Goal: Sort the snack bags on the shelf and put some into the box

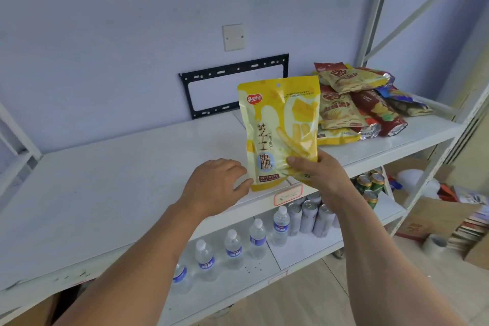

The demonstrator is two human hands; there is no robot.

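A yellow snack bag (277, 124) with brown lettering stands upright above the front edge of the white shelf (119, 180). My right hand (317, 172) grips its lower right corner, thumb across the front. My left hand (217, 185) touches the bag's lower left edge with fingers bent and the thumb on the bottom corner. A pile of several more snack bags (354, 103), yellow, red and blue, lies at the back right of the same shelf. A cardboard box (428, 217) stands on the floor at the right, past the shelf post.
Water bottles (232, 249) and silver cans (309, 217) stand on the lower shelf, with green cans (370, 185) further right. A black wall bracket (232, 85) hangs behind the shelf. Grey shelf posts (375, 8) rise at the right. Books and clutter (468, 230) lie on the floor.
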